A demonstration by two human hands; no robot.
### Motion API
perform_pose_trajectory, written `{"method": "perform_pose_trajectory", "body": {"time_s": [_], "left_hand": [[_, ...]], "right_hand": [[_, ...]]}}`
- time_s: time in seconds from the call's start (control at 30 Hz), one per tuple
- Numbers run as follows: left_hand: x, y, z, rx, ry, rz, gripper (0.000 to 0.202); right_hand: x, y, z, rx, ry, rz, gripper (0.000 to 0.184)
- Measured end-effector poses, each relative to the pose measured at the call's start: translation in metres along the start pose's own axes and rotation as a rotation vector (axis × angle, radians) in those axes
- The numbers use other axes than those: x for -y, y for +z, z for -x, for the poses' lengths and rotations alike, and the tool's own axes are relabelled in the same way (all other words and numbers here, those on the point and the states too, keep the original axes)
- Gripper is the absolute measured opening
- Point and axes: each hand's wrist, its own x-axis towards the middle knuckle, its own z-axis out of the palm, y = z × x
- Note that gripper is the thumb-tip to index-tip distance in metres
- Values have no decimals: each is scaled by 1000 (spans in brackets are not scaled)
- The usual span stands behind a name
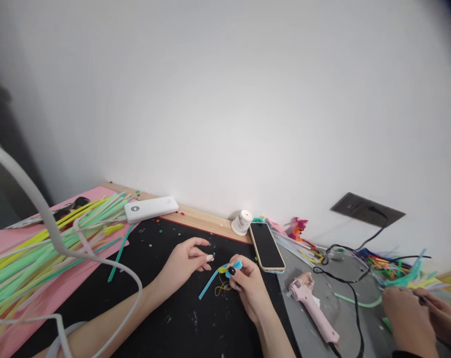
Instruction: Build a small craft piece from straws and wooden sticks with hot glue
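My right hand [247, 281] pinches a small folded piece of blue and yellow straw [232, 268] over the black mat [173, 318]. A blue straw tail [209, 285] runs down-left from it, and a thin yellow loop [222, 289] lies on the mat beside it. My left hand [184, 261] hovers just left of the piece, its fingers loosely curled and apart, holding nothing.
A big pile of green and yellow straws [31, 253] lies on pink paper at left, with a white power bank [150, 209]. A phone [266, 246], a tape roll [242, 222] and a pink glue gun [311, 303] sit to the right. Another person's hands [415, 318] work at far right.
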Motion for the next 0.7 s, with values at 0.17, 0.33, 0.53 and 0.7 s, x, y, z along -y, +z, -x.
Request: {"method": "perform_pose_trajectory", "body": {"time_s": [0.17, 0.33, 0.53, 0.7], "left_hand": [[4, 2, -2, -16, 154, 3, 25], [2, 3, 0, 19, 79, 34, 22], [-3, 5, 3, 10, 24, 42, 26], [-5, 6, 5, 30, 8, 42, 33]], "right_hand": [[0, 1, 0, 7, 6, -20, 15], [2, 1, 0, 8, 8, -22, 15], [2, 3, 1, 11, 14, -28, 16], [1, 2, 2, 22, 4, -33, 15]]}}
